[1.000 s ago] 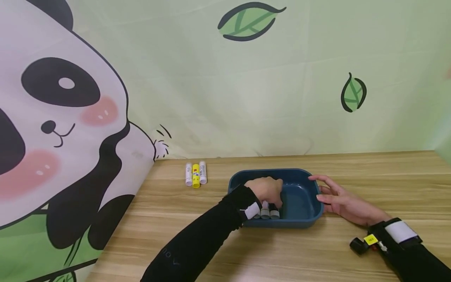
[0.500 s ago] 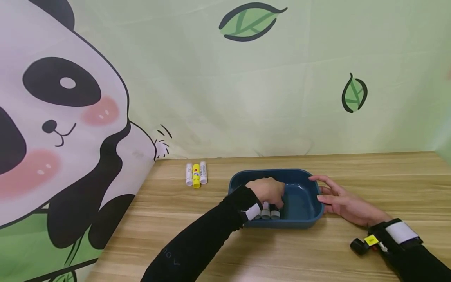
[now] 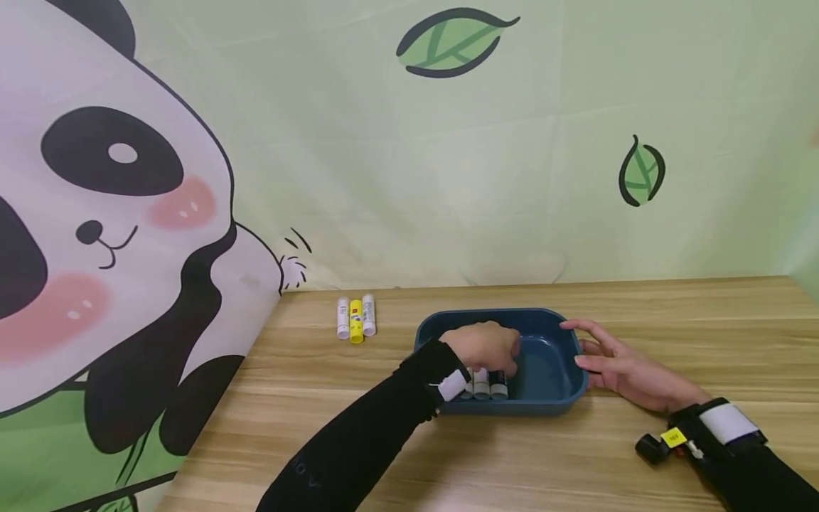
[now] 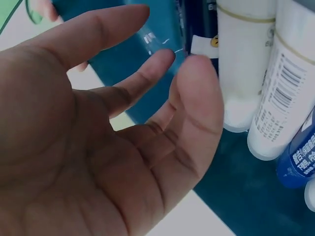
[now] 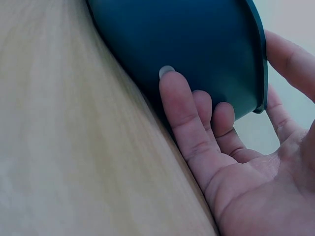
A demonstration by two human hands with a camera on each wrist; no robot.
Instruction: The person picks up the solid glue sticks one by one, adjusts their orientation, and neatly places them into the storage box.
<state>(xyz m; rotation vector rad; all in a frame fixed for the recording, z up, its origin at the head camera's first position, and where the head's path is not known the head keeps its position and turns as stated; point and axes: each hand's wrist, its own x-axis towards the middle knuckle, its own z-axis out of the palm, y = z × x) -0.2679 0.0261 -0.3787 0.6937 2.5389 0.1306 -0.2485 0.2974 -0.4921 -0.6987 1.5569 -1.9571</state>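
Observation:
My left hand (image 3: 481, 344) is down inside the blue plastic box (image 3: 544, 407), its fingers loosely bent beside a row of glue sticks. In the left wrist view the fingertips are right at a dark blue glue stick (image 4: 201, 24), and the palm is bare. White glue sticks (image 4: 246, 64) and a bright blue one (image 4: 301, 160) lie alongside. From above, the hand hides part of this row. My right hand (image 3: 617, 363) rests at the box's right end. One fingertip touches the rim, and other fingers lie against the outer wall (image 5: 197, 44).
Outside the box, to its left, two white glue sticks (image 3: 343, 318) lie side by side with a yellow one (image 3: 356, 321) between them on the wooden table (image 3: 704, 327). A panda-printed backdrop (image 3: 358, 178) rises behind the table's far edge.
My left hand has shifted slightly within the box, and a little more of the glue sticks shows below it. The right hand and the box stay in place.

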